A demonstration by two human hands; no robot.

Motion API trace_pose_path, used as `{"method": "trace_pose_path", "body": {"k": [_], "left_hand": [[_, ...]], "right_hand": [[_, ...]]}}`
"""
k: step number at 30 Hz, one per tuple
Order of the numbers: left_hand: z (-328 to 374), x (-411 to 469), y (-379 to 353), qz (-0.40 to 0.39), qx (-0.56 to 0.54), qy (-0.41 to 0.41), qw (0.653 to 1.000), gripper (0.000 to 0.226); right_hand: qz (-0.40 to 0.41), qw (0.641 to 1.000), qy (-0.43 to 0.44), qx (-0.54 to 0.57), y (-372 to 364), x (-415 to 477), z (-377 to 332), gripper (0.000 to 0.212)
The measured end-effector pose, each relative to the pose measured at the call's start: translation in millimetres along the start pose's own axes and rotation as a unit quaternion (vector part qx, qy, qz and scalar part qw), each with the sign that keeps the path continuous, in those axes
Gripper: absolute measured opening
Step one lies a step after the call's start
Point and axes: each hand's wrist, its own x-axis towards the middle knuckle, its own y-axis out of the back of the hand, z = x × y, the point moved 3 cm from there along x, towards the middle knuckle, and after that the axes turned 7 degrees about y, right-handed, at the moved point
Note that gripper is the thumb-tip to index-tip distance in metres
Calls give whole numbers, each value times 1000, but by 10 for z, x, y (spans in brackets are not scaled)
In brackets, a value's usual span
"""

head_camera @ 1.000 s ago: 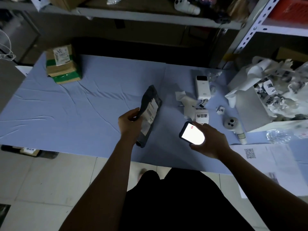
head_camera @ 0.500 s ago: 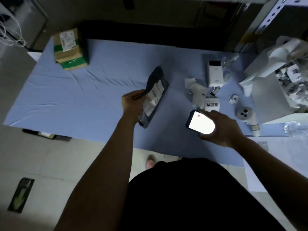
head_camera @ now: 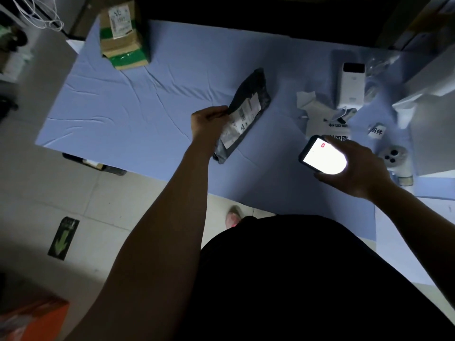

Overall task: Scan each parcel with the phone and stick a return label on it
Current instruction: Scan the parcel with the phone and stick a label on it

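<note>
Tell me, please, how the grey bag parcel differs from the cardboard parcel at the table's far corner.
The grey bag parcel is a flat, dark pouch; the cardboard parcel is a brown box with green tape bands. The left hand grips the bag's edge, while the box sits untouched on the blue table cloth. Both carry a white printed label.

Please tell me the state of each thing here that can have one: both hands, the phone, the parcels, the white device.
left hand: grips the bag by its edge
bag: held, printed label facing up
right hand: holds the phone
phone: screen lit, facing up
box: closed, taped, on the table's far corner
white device: lying flat, screen dark
</note>
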Motion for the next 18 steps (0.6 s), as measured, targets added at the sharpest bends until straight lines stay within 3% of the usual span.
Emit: {"method": "trace_pose_path", "body": {"k": [10, 13, 16, 18], "left_hand": [[30, 38, 15, 19, -6, -5, 1000, 23], [-78, 74, 23, 2, 31, 13, 999, 40], [-224, 52, -108, -59, 168, 21, 984, 76], [-265, 4, -272, -29, 356, -43, 933, 87]], "right_hand": [[-17, 1000, -10, 18, -81, 98, 81, 96], [-26, 998, -55, 17, -229, 39, 253, 96], [-29, 995, -95, 3, -409, -92, 466, 95], [-30, 993, -116, 3, -503, -164, 593, 93]]}}
